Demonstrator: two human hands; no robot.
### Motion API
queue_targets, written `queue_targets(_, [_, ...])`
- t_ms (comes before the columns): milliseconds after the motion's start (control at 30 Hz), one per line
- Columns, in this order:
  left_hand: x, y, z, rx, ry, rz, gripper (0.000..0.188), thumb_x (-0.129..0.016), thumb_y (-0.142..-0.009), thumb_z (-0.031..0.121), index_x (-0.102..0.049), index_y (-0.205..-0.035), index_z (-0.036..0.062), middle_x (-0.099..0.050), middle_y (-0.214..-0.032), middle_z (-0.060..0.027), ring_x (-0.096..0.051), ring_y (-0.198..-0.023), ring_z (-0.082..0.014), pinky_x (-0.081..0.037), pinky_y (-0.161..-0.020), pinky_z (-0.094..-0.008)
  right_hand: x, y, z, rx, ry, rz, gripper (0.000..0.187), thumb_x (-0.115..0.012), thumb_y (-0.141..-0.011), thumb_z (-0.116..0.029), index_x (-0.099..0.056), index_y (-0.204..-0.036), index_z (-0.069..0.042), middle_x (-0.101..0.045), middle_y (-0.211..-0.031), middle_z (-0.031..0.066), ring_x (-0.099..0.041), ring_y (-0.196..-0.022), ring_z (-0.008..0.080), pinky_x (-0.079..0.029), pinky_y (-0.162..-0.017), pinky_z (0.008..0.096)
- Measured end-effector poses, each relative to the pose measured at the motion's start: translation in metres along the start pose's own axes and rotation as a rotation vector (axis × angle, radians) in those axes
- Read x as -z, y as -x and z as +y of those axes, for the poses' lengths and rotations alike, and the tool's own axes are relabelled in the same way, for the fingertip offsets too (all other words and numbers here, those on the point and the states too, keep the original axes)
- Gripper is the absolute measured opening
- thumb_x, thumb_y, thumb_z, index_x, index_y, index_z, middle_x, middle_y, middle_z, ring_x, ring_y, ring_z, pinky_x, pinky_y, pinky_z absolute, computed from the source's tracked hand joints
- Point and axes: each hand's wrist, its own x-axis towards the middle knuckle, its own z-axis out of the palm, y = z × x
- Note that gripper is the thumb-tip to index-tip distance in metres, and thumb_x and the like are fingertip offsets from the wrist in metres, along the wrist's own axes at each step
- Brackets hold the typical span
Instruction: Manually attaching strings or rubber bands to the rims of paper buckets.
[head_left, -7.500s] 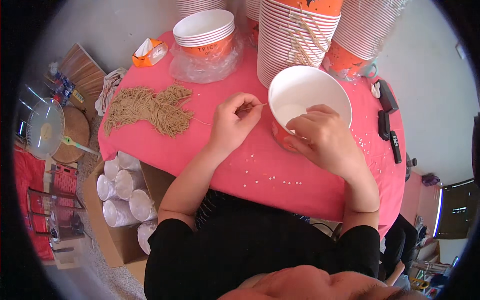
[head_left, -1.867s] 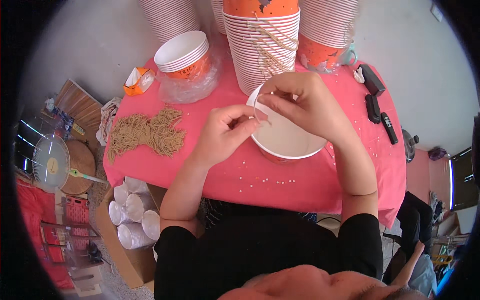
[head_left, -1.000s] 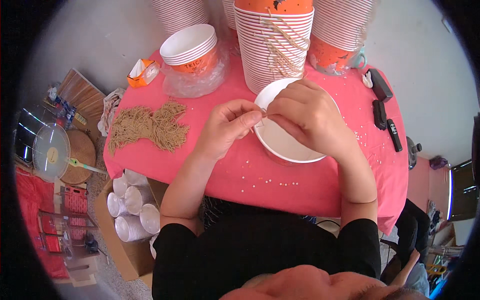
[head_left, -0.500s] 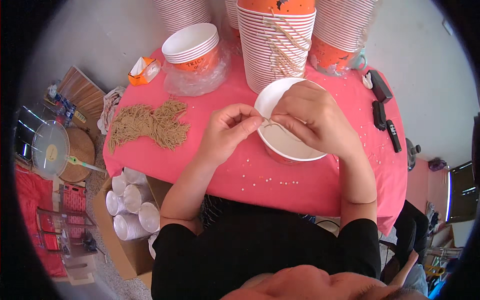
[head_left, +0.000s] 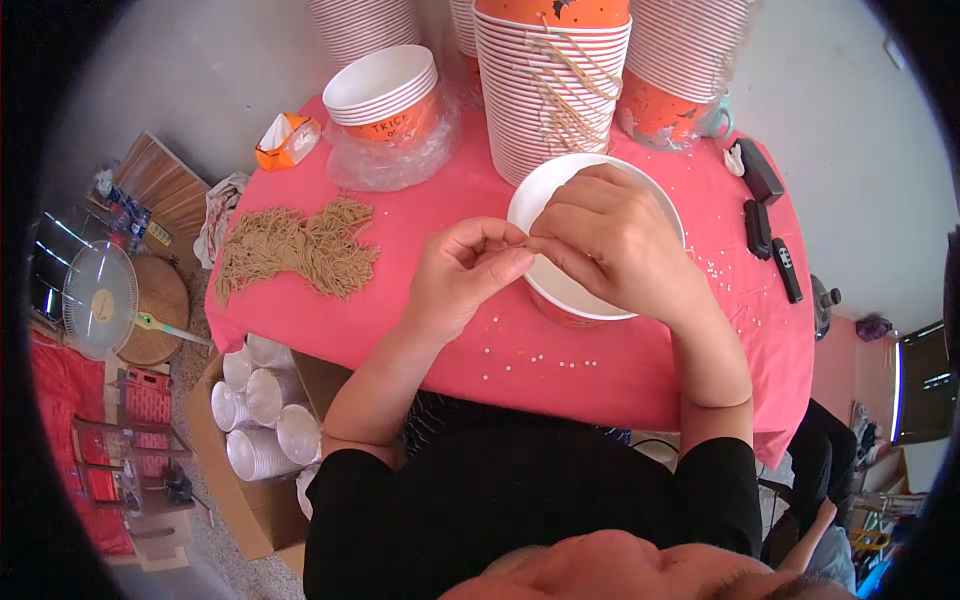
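Note:
A white paper bucket with an orange outside lies tilted on the pink table, its mouth toward me. My right hand grips its near rim. My left hand pinches a thin tan string at that rim, fingertips touching the right hand's. A heap of tan strings lies to the left on the table.
Tall stacks of striped orange buckets stand at the back, with a short stack on clear plastic at the back left. Black tools lie at the right edge. Small white bits dot the cloth. A box of white cups sits on the floor beside a fan.
The bucket went from standing upright to lying tilted toward me. Both hands have come together at its near rim, the left still pinching the string.

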Motion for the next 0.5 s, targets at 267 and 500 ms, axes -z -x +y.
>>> queue_targets(267, [-0.0038, 0.0012, -0.0005, -0.171, -0.358, 0.070, 0.009, -0.068, -0.084, 0.000, -0.063, -0.091, 0.0013, -0.059, -0.078, 0.0039, -0.049, -0.064, -0.0010, -0.039, -0.054, -0.0173, 0.0003, 0.0012, 0.0018, -0.042, -0.092, -0.060, 0.012, -0.065, -0.082, -0.016, -0.061, -0.082, -0.004, -0.063, -0.077, 0.0097, -0.061, -0.076, 0.0304, -0.047, -0.075, 0.0412])
queue_targets(500, [-0.0087, -0.0053, 0.0024, -0.591, -0.658, 0.094, 0.014, -0.066, -0.078, -0.006, -0.062, -0.088, 0.0033, -0.052, -0.072, 0.0016, -0.044, -0.058, -0.0028, -0.032, -0.050, -0.0178, -0.0009, 0.0035, 0.0025, -0.144, -0.253, -0.127, 0.010, -0.066, -0.081, -0.009, -0.062, -0.082, 0.000, -0.061, -0.077, 0.0118, -0.057, -0.074, 0.0320, -0.045, -0.072, 0.0390])
